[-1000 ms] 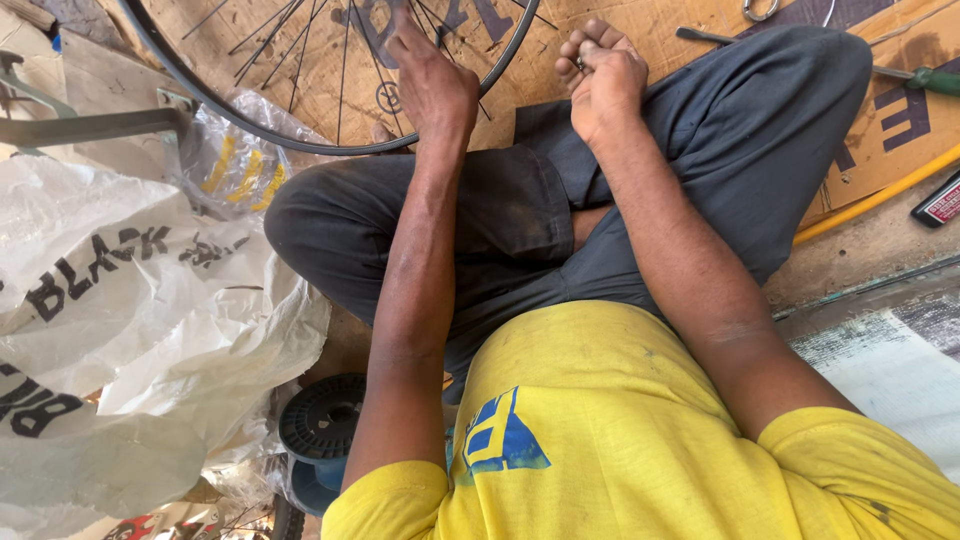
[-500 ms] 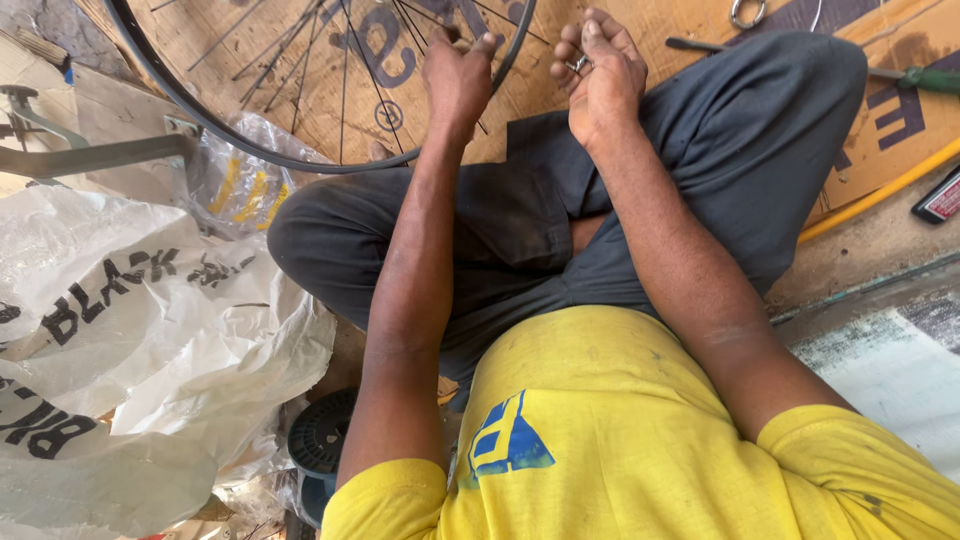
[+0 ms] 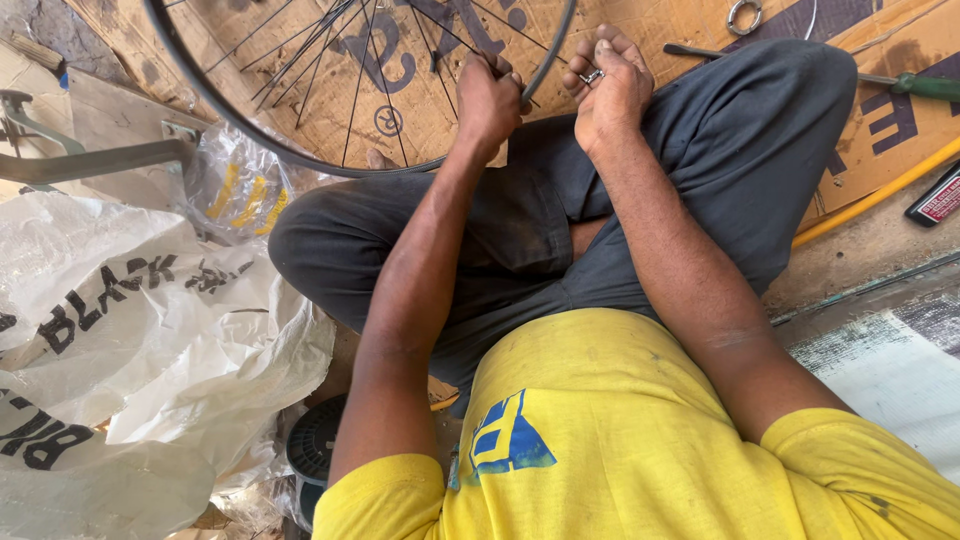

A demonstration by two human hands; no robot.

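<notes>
From the head camera I see a bicycle wheel [image 3: 300,110] standing over a sheet of cardboard [image 3: 420,110], and I place everything else by that wheel. My left hand [image 3: 490,100] is curled into a fist at the wheel's lower right rim, closed around the rim and the spoke ends there. My right hand [image 3: 610,85] sits just right of the rim, fingers bent in and pressed together, pinching a small metal piece [image 3: 591,76]; I think it is a spoke fitting, though it is too small to tell for sure. Both forearms run up from a yellow shirt [image 3: 620,440] across crossed legs in grey trousers [image 3: 740,170], and the wheel's lower edge sits just above the left knee. Left of the wheel lie a clear plastic bag [image 3: 235,185] and below it a big white sack [image 3: 130,350]. Well to the right of the wheel a green-handled screwdriver [image 3: 925,86] lies on the cardboard, with a yellow hose [image 3: 880,195] beneath it and a metal ring [image 3: 744,16] near the top edge.
</notes>
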